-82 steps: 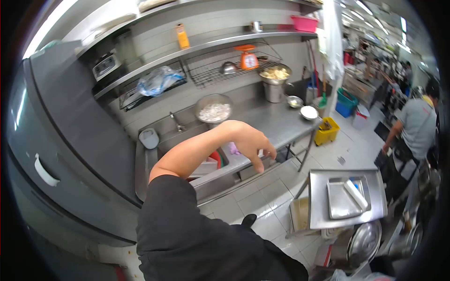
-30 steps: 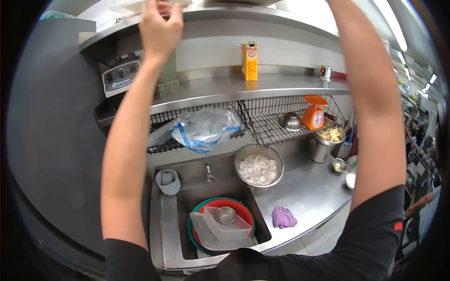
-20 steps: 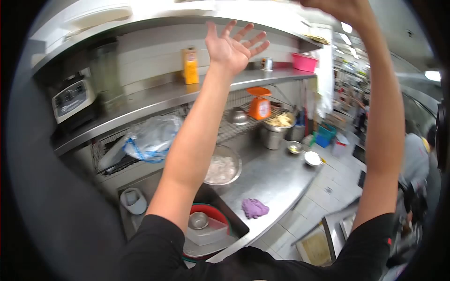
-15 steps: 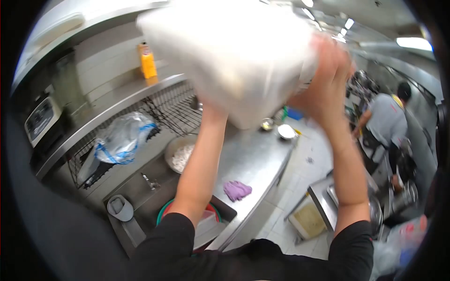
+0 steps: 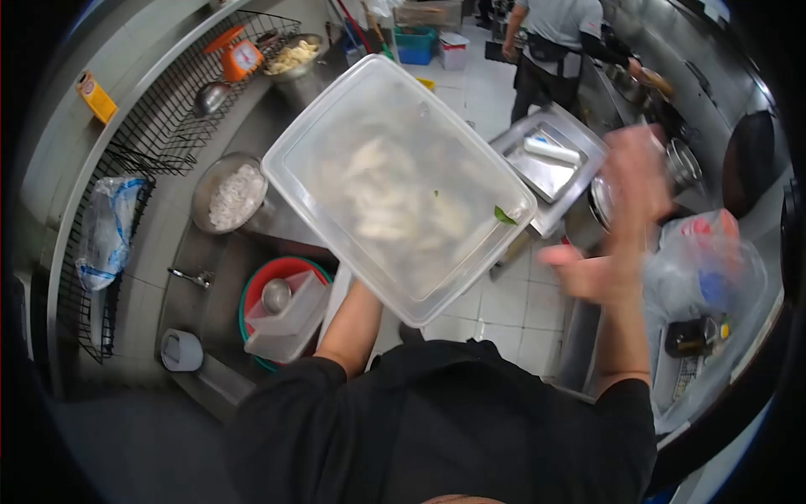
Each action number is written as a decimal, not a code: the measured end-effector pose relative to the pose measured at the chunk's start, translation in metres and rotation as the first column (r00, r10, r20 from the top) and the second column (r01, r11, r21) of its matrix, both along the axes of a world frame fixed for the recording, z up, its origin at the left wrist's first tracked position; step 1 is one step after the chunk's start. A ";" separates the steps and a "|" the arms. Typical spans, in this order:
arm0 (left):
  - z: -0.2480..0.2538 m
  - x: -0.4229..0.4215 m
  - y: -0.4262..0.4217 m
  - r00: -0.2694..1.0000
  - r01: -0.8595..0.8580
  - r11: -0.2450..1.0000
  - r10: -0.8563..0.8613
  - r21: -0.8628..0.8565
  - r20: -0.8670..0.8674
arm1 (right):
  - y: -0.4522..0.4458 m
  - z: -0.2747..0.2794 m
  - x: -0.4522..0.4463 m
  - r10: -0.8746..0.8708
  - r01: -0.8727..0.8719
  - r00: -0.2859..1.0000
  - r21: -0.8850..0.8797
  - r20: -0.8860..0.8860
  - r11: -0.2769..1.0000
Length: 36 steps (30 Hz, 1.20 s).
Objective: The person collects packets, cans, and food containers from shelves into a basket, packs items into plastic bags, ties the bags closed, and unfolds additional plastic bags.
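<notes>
One tub (image 5: 395, 189) is aloft before us, seemingly mid-carry; our left hand is hidden beneath, grip unclear, our right hand (image 5: 623, 218) open beside it. Moving it calls for level support.

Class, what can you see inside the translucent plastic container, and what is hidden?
Pale, lumpy contents show blurrily through the translucent plastic container; what they are cannot be told, and anything beneath them is hidden.

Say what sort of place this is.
Likely a commercial kitchen: a steel sink, a scale by a bowl of pale food, and a co-worker across the aisle.
</notes>
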State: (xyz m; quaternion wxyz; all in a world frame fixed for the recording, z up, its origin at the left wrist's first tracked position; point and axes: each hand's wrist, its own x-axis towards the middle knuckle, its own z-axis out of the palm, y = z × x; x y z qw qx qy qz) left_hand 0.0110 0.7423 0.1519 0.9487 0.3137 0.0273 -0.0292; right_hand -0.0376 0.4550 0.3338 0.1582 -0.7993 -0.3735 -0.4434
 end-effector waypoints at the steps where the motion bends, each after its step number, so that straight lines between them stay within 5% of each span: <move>1: -0.003 -0.004 -0.020 1.000 0.026 1.000 -0.026 0.006 -0.004 | -0.018 0.016 -0.005 0.091 -0.110 0.989 0.170 0.119 0.979; 3: -0.009 -0.011 -0.061 0.997 0.077 0.997 -0.077 0.017 -0.011 | -0.055 0.049 -0.016 0.200 -0.381 0.883 0.397 0.425 0.835; 6: -0.020 -0.022 -0.129 0.986 0.168 0.985 -0.167 0.026 -0.022 | -0.095 0.003 -0.020 0.008 -0.023 0.988 0.097 0.152 0.995; 8: -0.027 -0.028 -0.176 0.968 0.250 0.968 -0.249 0.031 -0.035 | -0.120 -0.044 -0.019 -0.210 0.209 0.978 -0.144 0.012 0.967; 10: -0.037 -0.040 -0.218 0.943 0.329 0.943 -0.326 0.043 -0.059 | -0.099 -0.098 -0.011 -0.274 0.211 0.934 -0.263 -0.231 0.941; 12: -0.046 -0.048 -0.253 0.913 0.405 0.912 -0.400 0.060 -0.079 | -0.069 -0.173 -0.006 -0.207 0.097 0.846 -0.241 -0.491 0.966; 17: -0.070 -0.052 -0.332 0.801 0.597 0.795 -0.582 0.111 -0.140 | -0.146 -0.141 -0.029 -0.295 0.239 0.855 -0.180 -0.426 0.954; 21: -0.088 -0.049 -0.398 0.658 0.753 0.643 -0.728 0.140 -0.193 | -0.187 -0.213 -0.024 -0.363 0.331 0.744 -0.164 -0.560 0.929; 25: -0.099 -0.044 -0.448 0.527 0.848 0.491 -0.819 0.199 -0.226 | -0.233 -0.186 -0.059 -0.439 0.490 0.724 -0.051 -0.533 0.870; 28: -0.109 -0.038 -0.476 0.438 0.894 0.390 -0.865 0.219 -0.246 | -0.254 -0.211 -0.071 -0.497 0.508 0.623 -0.171 -0.603 0.844; 30: -0.113 -0.032 -0.499 0.370 0.919 0.313 -0.893 0.238 -0.255 | -0.281 -0.209 -0.078 -0.379 0.518 0.578 -0.033 -0.723 0.855; 32: -0.121 -0.026 -0.522 0.300 0.938 0.231 -0.915 0.257 -0.271 | -0.317 -0.178 -0.115 -0.512 0.719 0.463 -0.032 -0.723 0.695; 34: -0.128 -0.015 -0.552 0.233 0.945 0.156 -0.938 0.288 -0.257 | -0.364 -0.197 -0.153 -0.694 0.947 0.246 0.016 -0.677 0.320; 35: -0.131 -0.008 -0.567 0.195 0.945 0.114 -0.949 0.306 -0.247 | -0.389 -0.213 -0.177 -0.645 0.982 0.163 0.057 -0.747 0.182; 36: -0.134 -0.002 -0.580 0.160 0.941 0.075 -0.958 0.331 -0.238 | -0.414 -0.235 -0.203 -0.374 0.985 0.150 0.108 -0.915 0.130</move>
